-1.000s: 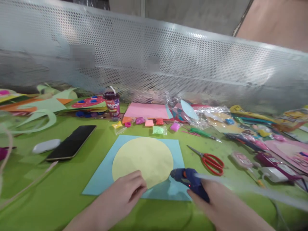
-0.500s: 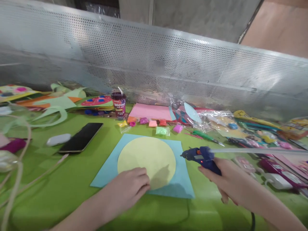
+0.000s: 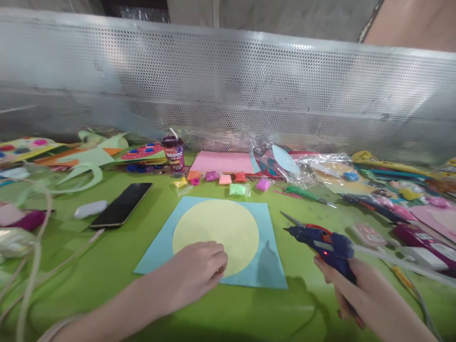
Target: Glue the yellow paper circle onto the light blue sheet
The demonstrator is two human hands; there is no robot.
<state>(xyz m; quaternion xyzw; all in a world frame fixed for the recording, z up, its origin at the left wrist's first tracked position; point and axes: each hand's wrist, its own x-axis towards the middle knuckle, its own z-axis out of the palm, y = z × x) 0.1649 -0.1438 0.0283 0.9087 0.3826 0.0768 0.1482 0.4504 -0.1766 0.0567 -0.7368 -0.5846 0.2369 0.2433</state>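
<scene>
A pale yellow paper circle point(image 3: 221, 223) lies on a light blue paper sheet point(image 3: 274, 275), flat on the green table. My left hand point(image 3: 204, 263) is over the lower part of the circle, its fingers curled in. Whatever its fingertips may hold is hidden. To the right of the sheet, my right hand point(image 3: 359, 289) is wrapped round the grip of a dark blue glue gun point(image 3: 331, 247). A red light glows on the gun's side, and its nozzle points left. A clear glue stick trails from its back. Scissors point(image 3: 294, 218) with a red handle show just behind the gun.
Behind the sheet sit several small coloured clay packets point(image 3: 238, 190) and pink paper point(image 3: 224, 162). A purple drink cup point(image 3: 174, 154) stands beside them. On the left are a phone point(image 3: 123, 204), a white case point(image 3: 90, 209) and a cable point(image 3: 46, 213). A perforated metal panel point(image 3: 213, 85) runs along the back.
My right hand has drawn the glue gun down and to the right, away from the blue sheet. The scissors have come into view behind it. My left hand stays over the circle.
</scene>
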